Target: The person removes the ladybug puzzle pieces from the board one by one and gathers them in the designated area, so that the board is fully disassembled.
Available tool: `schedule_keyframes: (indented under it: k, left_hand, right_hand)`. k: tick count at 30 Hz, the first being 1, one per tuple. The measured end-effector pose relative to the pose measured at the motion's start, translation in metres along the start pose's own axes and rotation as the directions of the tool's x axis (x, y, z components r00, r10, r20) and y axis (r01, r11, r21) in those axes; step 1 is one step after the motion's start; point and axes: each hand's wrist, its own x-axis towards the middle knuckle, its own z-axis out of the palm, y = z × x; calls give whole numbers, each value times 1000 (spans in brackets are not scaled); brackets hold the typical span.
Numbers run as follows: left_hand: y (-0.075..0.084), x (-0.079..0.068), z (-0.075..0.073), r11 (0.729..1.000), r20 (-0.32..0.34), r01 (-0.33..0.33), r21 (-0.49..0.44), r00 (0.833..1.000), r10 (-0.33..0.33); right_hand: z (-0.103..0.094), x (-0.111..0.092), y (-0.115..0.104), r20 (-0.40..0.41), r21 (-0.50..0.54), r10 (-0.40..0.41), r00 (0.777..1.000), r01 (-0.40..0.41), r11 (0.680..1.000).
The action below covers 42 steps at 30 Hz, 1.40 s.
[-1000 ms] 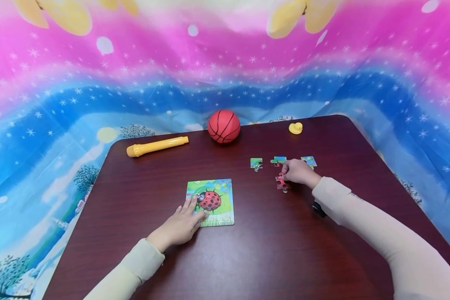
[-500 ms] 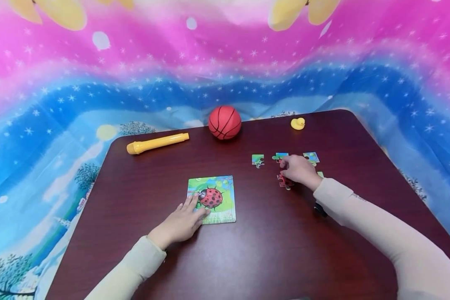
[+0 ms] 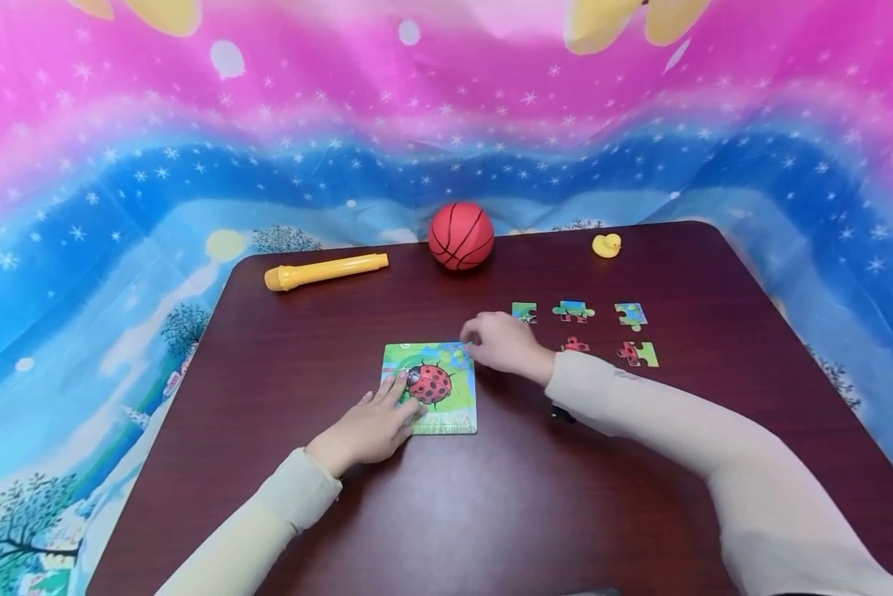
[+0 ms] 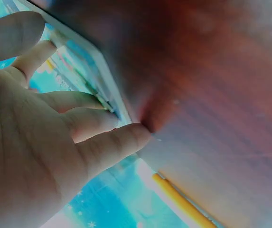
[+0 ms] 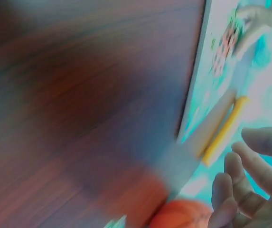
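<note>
A square ladybug puzzle board [image 3: 457,418] lies flat on the table. My left hand [image 3: 364,429] rests on its left side, fingers straight across the picture near the ladybug's head. At the board's far right corner hovers my right hand [image 3: 507,341], fingers loosely bent; in the right wrist view, nothing shows between thumb [image 5: 266,140] and fingers. To the right lie several loose jigsaw pieces in two rows, among them a green-blue piece [image 3: 631,314] and a red-and-green piece [image 3: 638,354]. The right sleeve partly covers a red piece [image 3: 576,343].
Along the back of the dark wooden table [image 3: 304,331] are a yellow toy microphone [image 3: 327,271], a red toy basketball [image 3: 461,236] and a yellow rubber duck [image 3: 606,246]. A colourful cloth [image 3: 386,141] hangs behind and around the table.
My right hand has left the red puzzle piece and moved left to the board's corner, uncovering the pieces on the right. My left hand has stayed on the board.
</note>
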Motion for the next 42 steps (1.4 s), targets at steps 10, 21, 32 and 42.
schedule_keyframes:
  k: [10, 21, 32, 42]
  left_hand:
    - [-5, 3, -3, 1000, 37, 3, 26, 999, -4]
    - [-4, 1, -10, 1000, 47, 5, -21, 999, -4]
    - [-9, -9, -5, 999, -9, -27, -21, 1000, 27]
    - [1, -23, -9, 998, -35, 31, 53, 999, -29]
  right_hand:
    - [39, 33, -56, 210, -92, -86, 974, 107, 990]
    - [51, 31, -63, 196, -4, -169, 966, 173, 985]
    - [58, 34, -68, 240, 8, -134, 961, 136, 991]
    - [55, 38, -70, 247, -86, -76, 966, 100, 991]
